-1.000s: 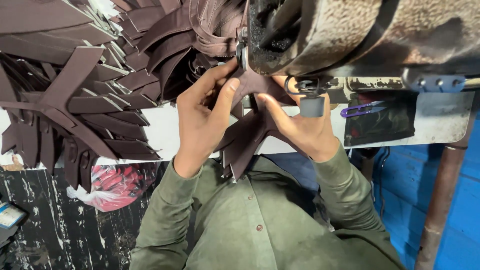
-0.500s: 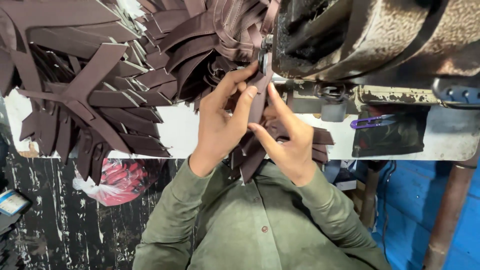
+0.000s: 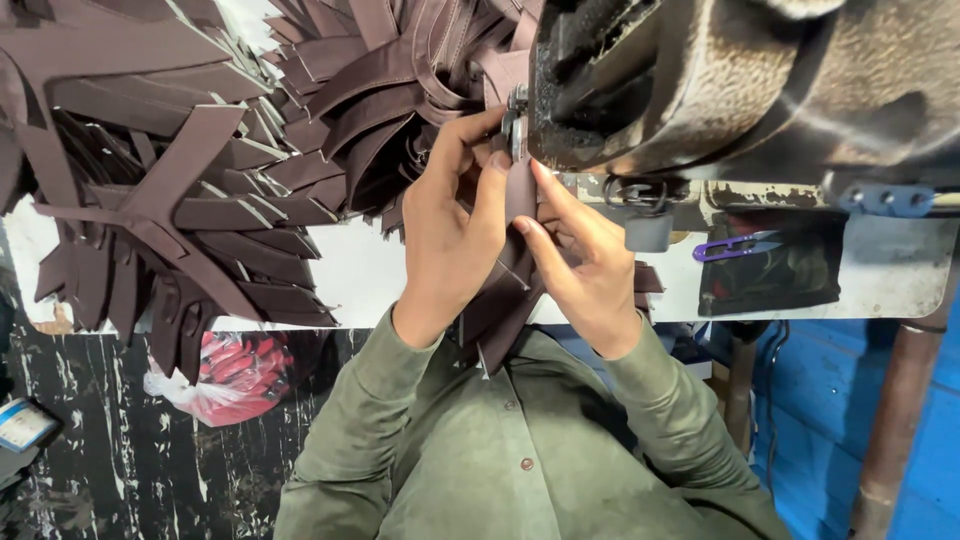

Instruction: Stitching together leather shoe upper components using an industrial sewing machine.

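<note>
You are holding a brown leather strap (image 3: 520, 195) at the needle area of the sewing machine (image 3: 720, 90), and both of your hands are closing on it. Your left hand (image 3: 450, 235) is pinching the strap's upper end just left of the presser foot (image 3: 516, 118), thumb and forefinger curling around it. Your right hand (image 3: 585, 265) is pressing the strap from the other side, fingers extending along it just below the machine head. The strap's lower end is hanging over the edge of the desk (image 3: 360, 275) toward your green shirt (image 3: 520, 460).

Judging from the layout, much is already cut: a large fan of brown leather pieces (image 3: 200, 170) is lying on the desk well to the left of the machine. I cannot tell which of those are stitched. The piece in your hands is only now being seated under the foot, so its seam appears not yet begun.

Compared with half a second ago, your hands are sitting closer together and tighter against the foot, and the strap is standing more upright. A second ago your hands were further apart, lower on the desk. The purple thread snips (image 3: 738, 245) to the right of the machine are lying where they lay then.
</note>
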